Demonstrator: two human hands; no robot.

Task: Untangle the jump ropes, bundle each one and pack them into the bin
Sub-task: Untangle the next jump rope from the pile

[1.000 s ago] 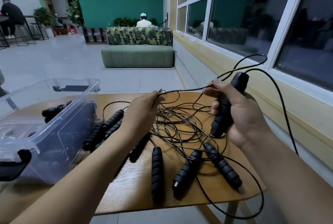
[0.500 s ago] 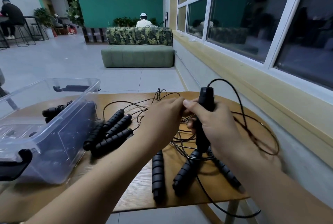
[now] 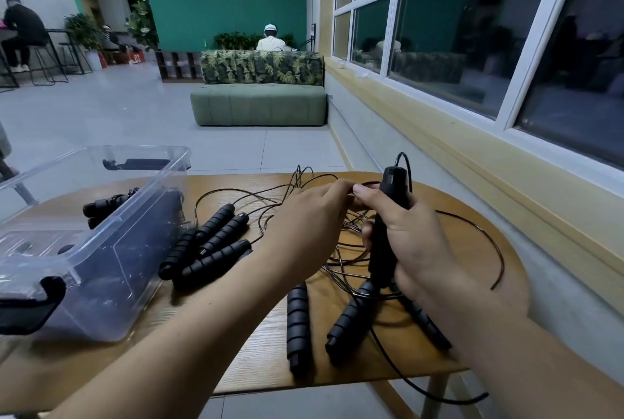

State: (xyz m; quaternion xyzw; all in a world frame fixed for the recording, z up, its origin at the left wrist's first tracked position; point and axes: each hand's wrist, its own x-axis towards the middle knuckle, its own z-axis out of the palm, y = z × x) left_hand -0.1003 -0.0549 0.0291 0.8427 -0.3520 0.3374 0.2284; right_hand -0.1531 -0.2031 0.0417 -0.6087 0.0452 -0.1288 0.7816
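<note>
Jump-rope cord, thin and black, is pinched by curled fingertips of the left hand against the upright black handle gripped in the right hand at centre frame: hands wide apart a second ago have closed, so another bundling loop looks made.

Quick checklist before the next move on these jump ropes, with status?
1. Right hand grips the upright handle: ok.
2. Left hand pinching the cord: cannot tell, fingertips hidden.
3. Cord pile untangled: not ok, loops cross over loose handles.
4. Cord kept on the table: not ok, one loop hangs past the near edge.
5. Clear bin open, with room: ok.
</note>
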